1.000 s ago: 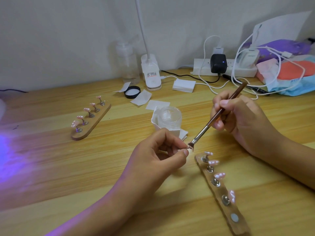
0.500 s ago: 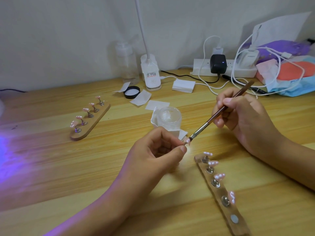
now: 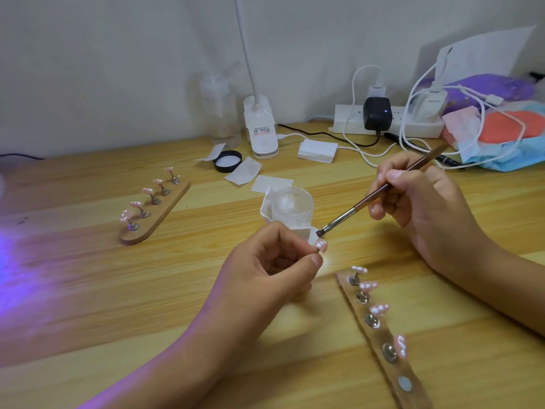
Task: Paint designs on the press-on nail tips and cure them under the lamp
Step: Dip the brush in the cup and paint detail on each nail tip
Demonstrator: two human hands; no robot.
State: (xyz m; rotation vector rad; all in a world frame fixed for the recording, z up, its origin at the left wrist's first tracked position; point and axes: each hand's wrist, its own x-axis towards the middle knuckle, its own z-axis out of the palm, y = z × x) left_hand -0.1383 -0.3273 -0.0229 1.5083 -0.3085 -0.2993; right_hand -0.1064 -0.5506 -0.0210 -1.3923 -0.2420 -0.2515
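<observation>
Glossy pink nail tip on a small metal post is pinched by left hand above the wooden table; thin brown brush, metal ferrule, is gripped by right hand, bristles just above the tip.

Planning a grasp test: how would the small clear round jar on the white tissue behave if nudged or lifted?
The small clear round jar looks squat and wide, so it is probably hard to tip. It appears to rest on folded white tissue, so a push may drag both. The smooth clear walls suggest a slippery, possibly breakable grip.
</observation>
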